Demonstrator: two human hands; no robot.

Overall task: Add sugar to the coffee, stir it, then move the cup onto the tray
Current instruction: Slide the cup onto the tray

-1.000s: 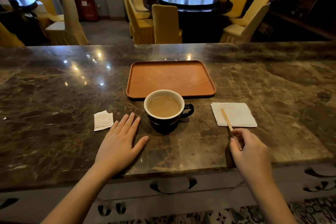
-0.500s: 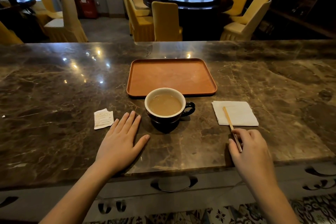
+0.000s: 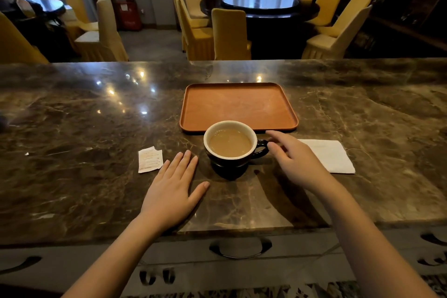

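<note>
Cup [image 3: 230, 146] of milky coffee stands on the desk [image 3: 72, 128], just in front of the tray [image 3: 238, 106], toward the desk's near edge. Right hand [image 3: 294, 159], fingers spread and empty, reaches at the cup's handle [image 3: 261, 147]; grip not yet closed. Left hand [image 3: 169, 191] lies flat, empty, beside the cup. Torn sugar packet [image 3: 149, 159] left of it. Risk: cup is quite full; a hurried lift over the tray's rim could slop coffee.

Your left hand [image 3: 169, 191]: palm down, flat on tabletop [image 3: 72, 152], fingers together and extended forward, thumb splayed right. Your right hand [image 3: 294, 159]: raised off surface, fingers loosely spread and unclenched, holding nothing, fingertips pointing left. Both forearms bare, angled inward from bottom edge.
</note>
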